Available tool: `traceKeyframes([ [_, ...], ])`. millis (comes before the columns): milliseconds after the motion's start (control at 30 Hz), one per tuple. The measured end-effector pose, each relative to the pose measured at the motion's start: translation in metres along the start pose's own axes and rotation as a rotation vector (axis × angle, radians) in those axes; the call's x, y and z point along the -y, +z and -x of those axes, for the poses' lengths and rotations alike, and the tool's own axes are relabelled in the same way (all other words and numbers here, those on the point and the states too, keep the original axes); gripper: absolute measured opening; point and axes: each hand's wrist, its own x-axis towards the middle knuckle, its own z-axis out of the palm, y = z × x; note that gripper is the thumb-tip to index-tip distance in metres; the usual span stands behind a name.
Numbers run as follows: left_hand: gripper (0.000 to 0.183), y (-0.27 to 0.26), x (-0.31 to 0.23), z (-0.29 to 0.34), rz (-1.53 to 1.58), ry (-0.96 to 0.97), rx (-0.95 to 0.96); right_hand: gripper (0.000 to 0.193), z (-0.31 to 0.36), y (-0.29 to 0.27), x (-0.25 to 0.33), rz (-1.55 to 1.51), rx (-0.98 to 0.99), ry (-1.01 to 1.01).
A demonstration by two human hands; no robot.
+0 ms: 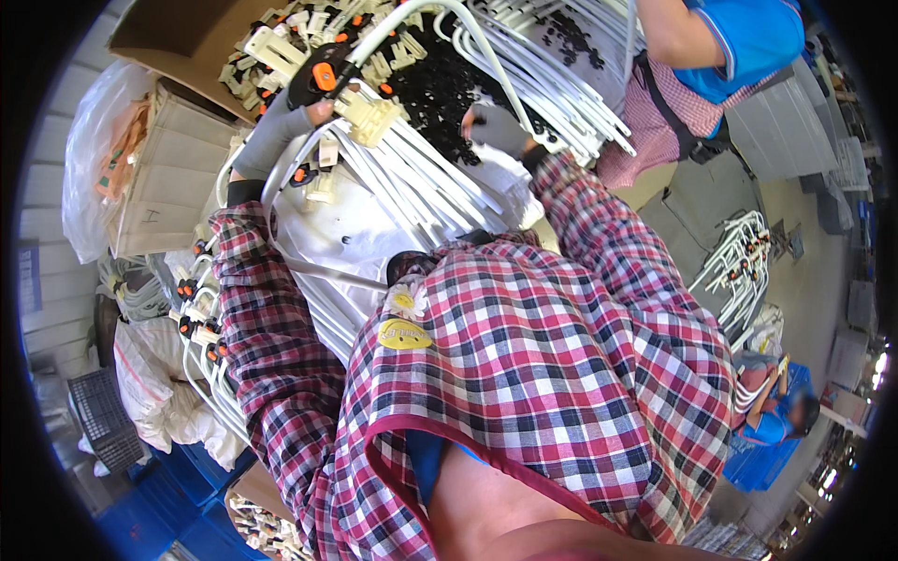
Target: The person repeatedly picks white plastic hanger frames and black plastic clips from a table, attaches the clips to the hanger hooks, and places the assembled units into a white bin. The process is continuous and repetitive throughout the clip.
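Note:
My left hand [297,120], in a grey fingerless glove, is closed around a black fitting with an orange button [324,77]. A bent white tube [486,49] arches from beside this fitting over to the right. Just below the fitting is a cream plastic clamp [370,116], close to my thumb. My gloved right hand [501,129] is beside the tube's right leg, at the edge of a heap of small black parts [435,103]. Its fingers are curled; what they hold is too small to make out. White tubes [412,182] lie in a bundle below both hands.
Cream clamps [281,47] are piled beside a cardboard box [173,42] at far left. More white tubes [552,89] lie toward a co-worker in a blue sleeve [748,33] at far right. Assembled tubes hang at left [210,351]; others lie on the right [739,271].

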Motion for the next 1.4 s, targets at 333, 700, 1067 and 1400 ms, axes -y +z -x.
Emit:
traceKeyframes([
  [333,0.083,-0.007,0.003,-0.008,-0.131,0.058,0.125,0.029,0.115,0.062,0.135,0.256,0.858,-0.377],
  [700,0.098,-0.015,0.011,-0.008,-0.149,0.098,0.114,0.02,-0.006,0.025,0.212,-0.119,-0.144,-0.43],
  [1067,0.083,-0.011,0.003,0.017,0.028,-0.074,0.089,0.03,-0.044,0.021,0.208,0.663,-0.236,-1.082],
  [1400,0.095,0.014,-0.025,0.018,0.03,0.131,0.234,0.043,-0.066,-0.001,0.242,0.836,0.064,-0.81],
])
